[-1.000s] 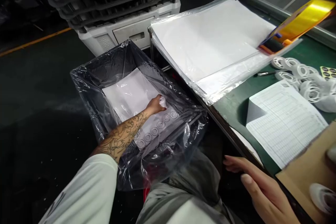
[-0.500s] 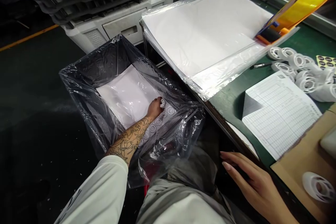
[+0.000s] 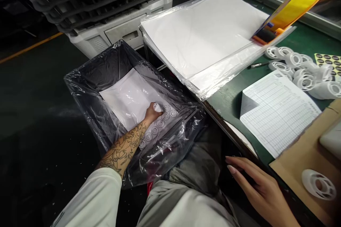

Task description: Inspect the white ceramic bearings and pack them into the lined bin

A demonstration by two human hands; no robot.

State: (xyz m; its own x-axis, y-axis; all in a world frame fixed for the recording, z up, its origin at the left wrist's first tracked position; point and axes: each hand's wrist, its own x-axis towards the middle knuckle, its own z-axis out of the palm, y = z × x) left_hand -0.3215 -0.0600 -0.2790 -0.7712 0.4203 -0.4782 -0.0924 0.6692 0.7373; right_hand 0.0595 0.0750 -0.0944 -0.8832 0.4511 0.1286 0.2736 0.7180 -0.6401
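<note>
My left hand (image 3: pixel 151 114) reaches into a bin lined with clear plastic film (image 3: pixel 87 108), its fingers closed round a white plastic ring part (image 3: pixel 157 107). Beneath it lies a white sheet (image 3: pixel 124 94). Several similar rings (image 3: pixel 160 123) stand in a row along the sheet's near right side, just beside the held one. Away from the bin, my right hand (image 3: pixel 262 188) hovers by the table's front edge. Its fingers are stretched out, and nothing shows in them.
On the green table (image 3: pixel 226 108) are a stack of white sheets in film (image 3: pixel 205 32), a yellow tape dispenser (image 3: pixel 290 10), a pile of ring parts (image 3: pixel 303 78), a gridded form (image 3: pixel 279 113) and a single ring (image 3: pixel 319 184) on cardboard (image 3: pixel 295 165). Stacked dark trays (image 3: pixel 106 0) stand behind the bin.
My left hand has shifted a little left within the bin, with the ring part turned upward in its grip. The right hand stays nearly in place. The whole view has shifted slightly.
</note>
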